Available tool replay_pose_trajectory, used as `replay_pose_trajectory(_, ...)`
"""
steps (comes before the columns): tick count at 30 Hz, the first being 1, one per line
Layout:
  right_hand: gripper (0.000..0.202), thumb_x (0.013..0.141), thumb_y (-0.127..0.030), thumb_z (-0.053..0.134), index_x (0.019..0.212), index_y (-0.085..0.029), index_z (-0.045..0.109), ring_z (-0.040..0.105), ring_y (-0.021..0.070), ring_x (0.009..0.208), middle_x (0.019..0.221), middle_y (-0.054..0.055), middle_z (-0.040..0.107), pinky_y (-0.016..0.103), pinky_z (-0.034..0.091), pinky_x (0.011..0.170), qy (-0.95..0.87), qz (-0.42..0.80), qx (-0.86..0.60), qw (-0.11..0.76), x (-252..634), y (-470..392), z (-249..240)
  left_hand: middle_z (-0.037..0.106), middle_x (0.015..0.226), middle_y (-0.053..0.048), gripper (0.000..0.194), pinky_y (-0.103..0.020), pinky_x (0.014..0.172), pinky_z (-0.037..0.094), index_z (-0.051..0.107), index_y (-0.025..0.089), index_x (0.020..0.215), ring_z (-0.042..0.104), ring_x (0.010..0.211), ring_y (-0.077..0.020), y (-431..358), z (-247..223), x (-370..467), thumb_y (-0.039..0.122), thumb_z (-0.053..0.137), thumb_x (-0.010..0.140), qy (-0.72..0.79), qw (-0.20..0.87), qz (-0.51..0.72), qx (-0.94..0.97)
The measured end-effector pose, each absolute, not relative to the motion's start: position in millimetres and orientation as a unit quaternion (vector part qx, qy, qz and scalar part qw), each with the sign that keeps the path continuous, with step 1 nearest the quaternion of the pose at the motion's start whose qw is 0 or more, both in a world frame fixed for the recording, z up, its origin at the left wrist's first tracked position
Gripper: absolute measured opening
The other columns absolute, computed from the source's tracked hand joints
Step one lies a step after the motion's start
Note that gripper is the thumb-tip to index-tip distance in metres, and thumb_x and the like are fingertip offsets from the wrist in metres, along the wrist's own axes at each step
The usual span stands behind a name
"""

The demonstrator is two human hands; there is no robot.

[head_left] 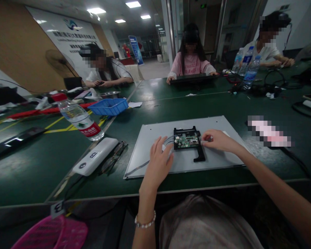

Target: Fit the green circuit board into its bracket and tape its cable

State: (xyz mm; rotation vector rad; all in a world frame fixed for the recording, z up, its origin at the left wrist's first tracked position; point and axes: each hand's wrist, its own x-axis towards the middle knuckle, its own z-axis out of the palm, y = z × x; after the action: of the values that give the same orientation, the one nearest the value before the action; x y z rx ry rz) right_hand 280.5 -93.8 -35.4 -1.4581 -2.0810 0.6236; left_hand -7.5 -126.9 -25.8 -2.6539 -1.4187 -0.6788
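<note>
A white rectangular panel (155, 129) lies flat on the green table. On it sits a black bracket (199, 152) around a green circuit board (186, 141). Grey cables run from the board's left side under my left hand (159, 159). That hand rests over the cables with its fingers apart, just left of the bracket. At the bracket's right side, my right hand (214, 140) has thumb and fingertips pressed together near the frame; whatever is between them is too small to make out.
Left of the panel are a white power bank (95, 156), glasses (114, 157), a water bottle (80, 117) and a blue tray (110, 106). A blurred pink object (271, 131) lies right. Three people sit opposite. A pink basket (52, 233) stands below the table edge.
</note>
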Motion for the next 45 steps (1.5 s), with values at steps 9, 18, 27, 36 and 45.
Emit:
replay_pose_trajectory(9,0.026,0.082,-0.037,0.057,0.086,-0.016,0.07,0.064,0.0167,0.071,0.078,0.004,0.069,0.027,0.048,0.065,-0.705,0.342,-0.529,0.325,291,-92,-37,0.039,0.143,-0.01,0.031,-0.051,0.114,0.028,0.053,0.022,0.121,0.023,0.142,-0.0269,-125,-27,-7,0.018,0.046,0.092,-0.466,0.041,-0.237,-0.851)
replay_pose_trajectory(18,0.025,0.075,-0.037,0.064,0.086,-0.015,0.07,0.065,0.0155,0.072,0.078,0.004,0.071,0.028,0.052,0.071,-0.663,0.439,-0.501,0.342,289,-89,-46,0.052,0.133,-0.008,0.029,-0.048,0.111,0.03,0.051,0.021,0.121,0.04,0.132,-0.0248,-145,-20,67,0.019,0.042,0.094,-0.439,0.003,-0.273,-0.856)
replay_pose_trajectory(27,0.019,0.079,-0.03,0.061,0.086,-0.017,0.073,0.067,0.0177,0.078,0.085,0.005,0.073,0.03,0.052,0.075,-0.712,0.331,-0.528,0.324,281,-94,-42,0.055,0.126,-0.01,0.033,-0.044,0.102,0.039,0.049,0.017,0.122,0.046,0.124,-0.0251,-145,-33,97,0.011,0.039,0.092,-0.466,-0.01,-0.271,-0.842)
replay_pose_trajectory(36,0.018,0.08,-0.025,0.061,0.089,-0.017,0.074,0.067,0.0183,0.079,0.086,0.005,0.074,0.03,0.052,0.075,-0.733,0.286,-0.524,0.327,282,-91,-49,0.054,0.127,-0.01,0.035,-0.044,0.101,0.038,0.047,0.018,0.128,0.047,0.12,-0.0253,-147,-35,99,0.016,0.044,0.093,-0.469,0.028,-0.231,-0.852)
replay_pose_trajectory(45,0.016,0.08,-0.02,0.06,0.088,-0.021,0.074,0.065,0.018,0.078,0.089,0.004,0.072,0.031,0.05,0.075,-0.747,0.21,-0.543,0.319,278,-91,-52,0.056,0.106,-0.008,0.021,-0.041,0.087,0.043,0.061,0.019,0.108,0.052,0.103,-0.0256,-144,-26,116,0.022,0.045,0.095,-0.507,0.105,-0.152,-0.842)
